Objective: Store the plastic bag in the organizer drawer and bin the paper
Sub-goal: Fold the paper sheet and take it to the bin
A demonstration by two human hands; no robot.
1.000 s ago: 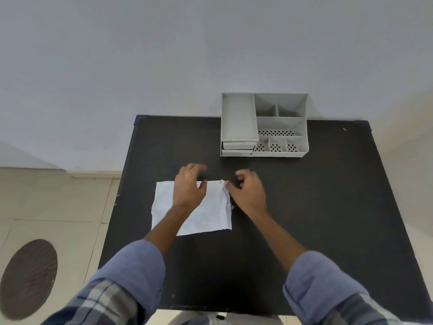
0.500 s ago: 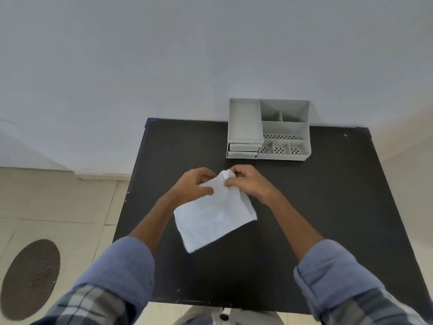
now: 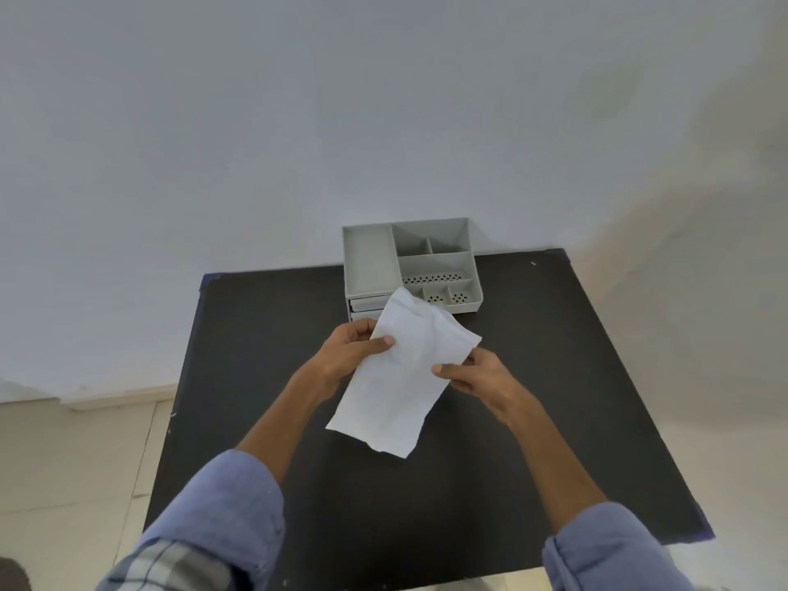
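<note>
A white, creased sheet of paper (image 3: 398,390) is held up above the black table (image 3: 554,377), tilted with its top corner toward the organizer. My left hand (image 3: 351,354) pinches its left edge with the thumb on top. At the sheet's right edge, my right hand (image 3: 479,375) grips it from the side. The grey organizer (image 3: 369,258) stands at the table's far edge against the wall, and its small drawers (image 3: 366,304) at the front left look closed. I cannot make out a separate plastic bag.
A pale wall rises right behind the table. Tiled floor lies to the left, with a dark round object (image 3: 10,575) at the bottom left corner. No bin is in view.
The sheet lay flat on the table a second ago. Both hands have lifted it, turned it upright and raised it toward the organizer.
</note>
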